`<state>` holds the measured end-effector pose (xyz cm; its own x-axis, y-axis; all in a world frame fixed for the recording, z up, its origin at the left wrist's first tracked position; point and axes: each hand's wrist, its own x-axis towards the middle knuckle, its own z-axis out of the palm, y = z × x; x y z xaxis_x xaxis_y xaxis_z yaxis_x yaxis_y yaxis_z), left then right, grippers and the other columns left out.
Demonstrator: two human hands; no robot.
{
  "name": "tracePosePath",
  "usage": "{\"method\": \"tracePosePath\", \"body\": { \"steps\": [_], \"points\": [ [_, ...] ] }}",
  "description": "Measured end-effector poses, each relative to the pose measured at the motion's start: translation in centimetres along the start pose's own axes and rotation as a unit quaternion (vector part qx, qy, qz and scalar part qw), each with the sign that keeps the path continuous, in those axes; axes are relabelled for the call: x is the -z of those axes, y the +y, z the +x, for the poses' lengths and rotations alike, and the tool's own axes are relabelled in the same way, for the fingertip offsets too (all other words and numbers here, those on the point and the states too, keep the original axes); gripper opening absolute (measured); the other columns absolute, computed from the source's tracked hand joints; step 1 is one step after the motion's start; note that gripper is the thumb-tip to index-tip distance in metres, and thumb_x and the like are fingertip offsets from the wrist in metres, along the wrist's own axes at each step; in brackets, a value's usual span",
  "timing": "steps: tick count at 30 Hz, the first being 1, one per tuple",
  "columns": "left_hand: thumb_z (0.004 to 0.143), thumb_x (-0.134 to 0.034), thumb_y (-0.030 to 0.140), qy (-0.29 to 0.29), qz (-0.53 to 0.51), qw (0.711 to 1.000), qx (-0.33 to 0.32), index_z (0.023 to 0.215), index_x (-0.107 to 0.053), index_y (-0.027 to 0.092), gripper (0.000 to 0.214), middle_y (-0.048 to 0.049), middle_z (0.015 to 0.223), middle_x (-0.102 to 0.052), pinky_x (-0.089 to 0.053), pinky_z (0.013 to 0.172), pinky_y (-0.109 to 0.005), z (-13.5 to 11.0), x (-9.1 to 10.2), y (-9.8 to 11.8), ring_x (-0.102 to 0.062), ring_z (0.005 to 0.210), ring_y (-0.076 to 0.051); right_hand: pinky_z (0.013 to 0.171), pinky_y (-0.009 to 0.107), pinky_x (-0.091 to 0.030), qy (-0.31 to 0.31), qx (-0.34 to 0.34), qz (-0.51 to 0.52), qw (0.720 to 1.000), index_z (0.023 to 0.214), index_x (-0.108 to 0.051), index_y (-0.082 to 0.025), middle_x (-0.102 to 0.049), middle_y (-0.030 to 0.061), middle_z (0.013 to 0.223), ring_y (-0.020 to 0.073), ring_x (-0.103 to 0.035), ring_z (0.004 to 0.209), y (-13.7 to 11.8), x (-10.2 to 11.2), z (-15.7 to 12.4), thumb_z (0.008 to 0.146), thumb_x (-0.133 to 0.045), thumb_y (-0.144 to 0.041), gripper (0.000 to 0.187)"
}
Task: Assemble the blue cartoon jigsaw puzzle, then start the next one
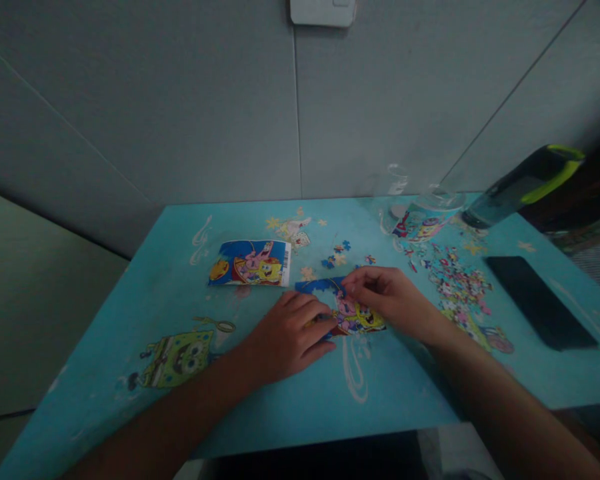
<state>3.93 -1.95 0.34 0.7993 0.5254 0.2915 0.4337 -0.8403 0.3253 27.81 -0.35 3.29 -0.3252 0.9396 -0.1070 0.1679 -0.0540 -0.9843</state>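
Observation:
A partly assembled jigsaw puzzle (347,321) with yellow and pink cartoon figures lies on the table, with gaps near its top left. My left hand (300,330) rests over its left side, fingers stretched out and lying on the pieces. Over the upper right part, my right hand (380,293) has thumb and fingers pinched together; whatever is between the fingertips is too small to make out. Loose jigsaw pieces (339,259) lie just beyond the puzzle. To the left is a printed packet (255,263) showing a similar picture.
A pile of small jigsaw pieces (455,280) spreads on the right, beside a dark phone-like slab (540,300). Behind it stand a clear printed tub (425,217) and a tilted dark bottle (520,183) with a green edge. A grey wall (220,120) borders the blue patterned table (130,293).

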Motion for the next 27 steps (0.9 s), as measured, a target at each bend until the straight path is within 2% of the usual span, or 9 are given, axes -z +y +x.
{"method": "tracePosePath", "body": {
  "steps": [4,11,17,27],
  "points": [
    [0.099,-0.054,0.036,-0.022,0.015,0.999,-0.023,0.126,-0.06,0.021,0.031,-0.0067,0.127,-0.063,-0.035,0.097,-0.047,-0.4,0.1,0.1,-0.054,0.114,-0.025,0.062,0.026,-0.044,0.007,0.0,-0.012,1.0,0.094,-0.07,-0.018,-0.065,0.0009,0.079,0.0117,-0.055,0.068,0.2,0.3,0.2,0.089,-0.068,-0.039,0.022],
    [0.098,-0.053,0.034,-0.006,0.014,1.0,-0.025,0.124,-0.061,0.019,0.031,-0.0075,0.129,-0.063,-0.034,0.099,-0.048,-0.4,-0.1,-0.2,-0.055,0.115,-0.025,0.059,0.025,-0.044,0.013,-0.01,-0.049,0.999,0.093,-0.07,-0.018,-0.064,0.0013,0.078,0.0117,-0.054,0.066,0.0,0.5,0.2,0.088,-0.068,-0.041,0.024],
    [0.098,-0.052,0.032,-0.014,0.012,1.0,-0.021,0.125,-0.061,0.018,0.032,-0.0082,0.131,-0.063,-0.035,0.1,-0.047,-0.3,0.0,0.1,-0.055,0.117,-0.025,0.06,0.025,-0.046,0.02,-0.009,-0.068,0.997,0.096,-0.07,-0.018,-0.063,0.0005,0.075,0.0117,-0.055,0.065,0.6,1.1,0.3,0.091,-0.064,-0.042,0.026],
    [0.093,-0.055,0.036,-0.028,-0.004,0.999,-0.021,0.131,-0.057,0.016,0.043,-0.0104,0.132,-0.061,-0.034,0.102,-0.051,-0.2,0.1,0.2,-0.053,0.119,-0.028,0.062,0.026,-0.047,0.01,0.0,-0.134,0.991,0.093,-0.071,-0.017,-0.069,0.0025,0.081,0.0132,-0.058,0.069,-0.7,1.0,0.2,0.093,-0.062,-0.041,0.025]
  ]
}}
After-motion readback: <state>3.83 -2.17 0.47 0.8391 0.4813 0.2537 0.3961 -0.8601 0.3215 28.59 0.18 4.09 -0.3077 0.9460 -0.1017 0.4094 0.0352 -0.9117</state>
